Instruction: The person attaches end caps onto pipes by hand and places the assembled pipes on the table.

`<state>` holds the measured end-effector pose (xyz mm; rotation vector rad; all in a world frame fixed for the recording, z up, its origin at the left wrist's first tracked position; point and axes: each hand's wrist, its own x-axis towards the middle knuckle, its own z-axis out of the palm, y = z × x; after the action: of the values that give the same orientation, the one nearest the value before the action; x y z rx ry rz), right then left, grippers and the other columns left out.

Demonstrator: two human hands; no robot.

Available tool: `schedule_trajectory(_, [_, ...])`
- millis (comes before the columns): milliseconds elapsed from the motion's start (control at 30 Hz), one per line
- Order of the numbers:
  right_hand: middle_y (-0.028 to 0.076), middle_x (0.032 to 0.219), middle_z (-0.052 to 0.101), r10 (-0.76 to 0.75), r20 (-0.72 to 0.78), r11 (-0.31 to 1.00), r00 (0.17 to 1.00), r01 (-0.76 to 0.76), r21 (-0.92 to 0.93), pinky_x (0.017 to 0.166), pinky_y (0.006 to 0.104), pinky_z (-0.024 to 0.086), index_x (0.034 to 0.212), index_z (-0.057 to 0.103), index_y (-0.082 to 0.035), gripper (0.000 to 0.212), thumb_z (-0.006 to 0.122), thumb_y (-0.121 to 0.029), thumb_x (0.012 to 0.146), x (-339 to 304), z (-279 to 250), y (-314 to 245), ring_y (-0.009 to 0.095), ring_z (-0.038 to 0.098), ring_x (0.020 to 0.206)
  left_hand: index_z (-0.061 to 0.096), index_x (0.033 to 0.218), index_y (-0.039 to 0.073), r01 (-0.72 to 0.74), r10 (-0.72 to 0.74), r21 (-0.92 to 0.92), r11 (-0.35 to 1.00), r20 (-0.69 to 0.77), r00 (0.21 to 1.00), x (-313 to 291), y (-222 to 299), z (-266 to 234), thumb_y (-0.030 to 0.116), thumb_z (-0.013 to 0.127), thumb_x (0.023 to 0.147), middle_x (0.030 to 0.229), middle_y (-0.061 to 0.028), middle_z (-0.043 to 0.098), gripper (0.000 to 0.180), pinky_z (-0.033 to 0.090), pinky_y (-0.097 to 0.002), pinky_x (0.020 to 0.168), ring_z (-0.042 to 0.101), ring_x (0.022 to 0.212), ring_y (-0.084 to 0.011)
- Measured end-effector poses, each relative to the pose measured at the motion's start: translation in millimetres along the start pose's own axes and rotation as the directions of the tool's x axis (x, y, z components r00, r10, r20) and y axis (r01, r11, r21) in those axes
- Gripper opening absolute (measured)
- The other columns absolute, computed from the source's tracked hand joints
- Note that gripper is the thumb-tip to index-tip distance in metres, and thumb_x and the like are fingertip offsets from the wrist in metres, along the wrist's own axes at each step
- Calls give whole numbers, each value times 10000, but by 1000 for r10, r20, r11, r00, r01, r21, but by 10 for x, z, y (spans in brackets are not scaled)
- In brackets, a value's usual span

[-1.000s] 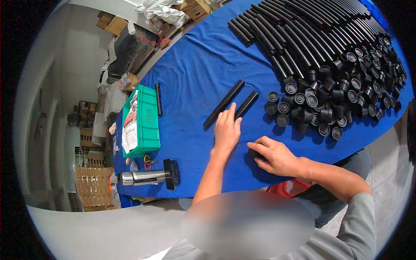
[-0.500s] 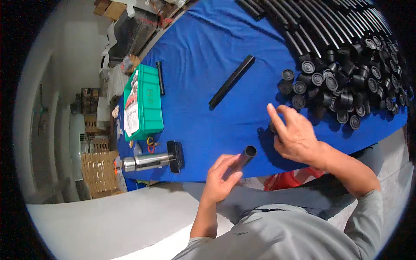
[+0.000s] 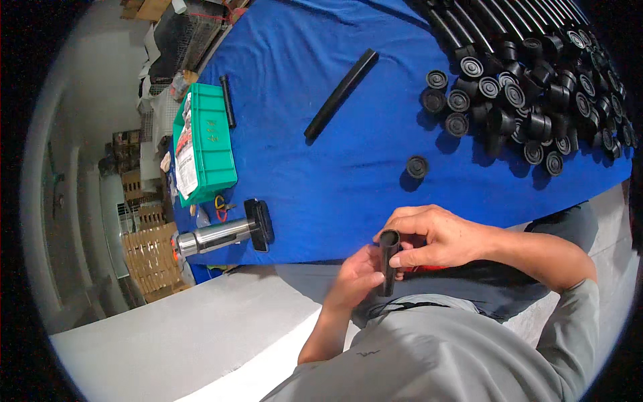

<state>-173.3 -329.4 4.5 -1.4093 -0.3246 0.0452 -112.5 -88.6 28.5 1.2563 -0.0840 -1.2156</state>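
A gray wall (image 3: 94, 87) is on the left. On the blue cloth (image 3: 288, 181) are one green bin (image 3: 218, 151), one silver bottle (image 3: 218, 238) and two lone tubes (image 3: 341, 95). By the near edge, the left hand (image 3: 358, 276) and right hand (image 3: 439, 236) pinch one black tube (image 3: 388, 264). Then one lone cap (image 3: 416, 167), and a heap of caps (image 3: 514, 95), too many to count.

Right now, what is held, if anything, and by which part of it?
A black tube: right hand near its open end, left hand farther along.
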Motion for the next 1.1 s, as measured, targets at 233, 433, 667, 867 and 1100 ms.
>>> schedule_trajectory(233, [60,974,614,178,-25,958,984,-167,232,720,285,499,1178,633,-21,314,694,-193,922,25,10,-64,119,580,822,515,1300,-60,91,-90,-83,992,25,996,-96,-15,-190,192,701,843,1093,-199,655,554,579,-464,854,693,940,-311])
schedule_trajectory(433, [37,976,651,352,-50,863,935,-303,404,749,276,494,1155,650,-16,283,671,-202,943,-6,-32,-3,98,587,835,549,1337,35,-506,535,-200,839,141,833,-82,-48,-398,145,648,933,1033,-241,661,430,592,-442,659,691,813,-327])
schedule_trajectory(667, [190,1021,683,59,206,988,977,-28,-154,828,400,524,1236,643,-20,398,653,-272,928,8,40,59,279,670,920,580,1284,63,-573,555,-139,808,-150,818,81,257,66,279,691,918,1019,-160,618,440,526,-485,839,621,977,-301])
schedule_trajectory(867, [159,1100,620,58,54,998,997,-58,-6,774,356,523,1353,563,-53,542,687,-324,901,-13,-30,-197,270,623,939,636,1157,-43,-218,215,254,942,39,976,-37,118,-247,72,772,761,1090,-119,617,434,479,-344,855,597,995,-206])
schedule_trajectory(1100, [138,1025,601,-97,174,993,980,84,83,733,359,510,1368,547,-64,492,652,-188,904,-10,-4,-179,254,600,884,623,1224,-69,-78,46,347,935,100,994,-32,67,-182,17,820,697,1194,-94,607,570,493,-325,927,591,1124,-205])
